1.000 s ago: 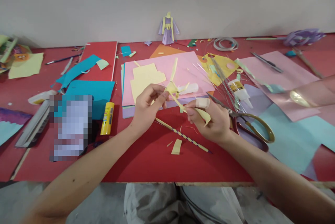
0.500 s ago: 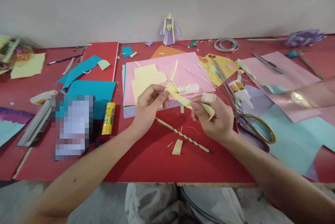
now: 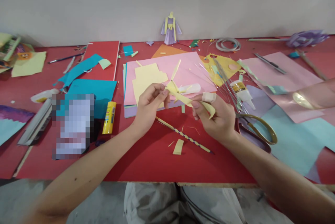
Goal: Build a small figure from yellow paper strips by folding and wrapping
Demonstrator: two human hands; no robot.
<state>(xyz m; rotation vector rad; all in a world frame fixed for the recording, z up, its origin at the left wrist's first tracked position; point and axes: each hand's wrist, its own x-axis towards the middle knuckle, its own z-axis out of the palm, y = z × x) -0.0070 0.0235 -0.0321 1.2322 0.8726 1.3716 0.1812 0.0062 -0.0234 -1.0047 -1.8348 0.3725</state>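
Between my two hands stretches a pale yellow paper strip, twisted or folded at its left part, with a narrow pointed piece standing up from it. My left hand pinches the folded part between thumb and fingers. Thumb and forefinger of my right hand grip the strip farther along, its curled end poking out past them; a bandage wraps one finger. Below the hands lie a patterned pencil and a small yellow paper scrap. Behind them, yellow paper pieces rest on a stack of pink sheets.
A glue stick and a blurred-out object stand left. Scissors, a glue bottle and metal wires lie right. A purple-and-yellow paper figure leans on the wall. Another person's arm reaches in from the right.
Both hands keep their hold on the yellow strip, almost still. The whole view has shifted very slightly; nothing was let go or picked up.
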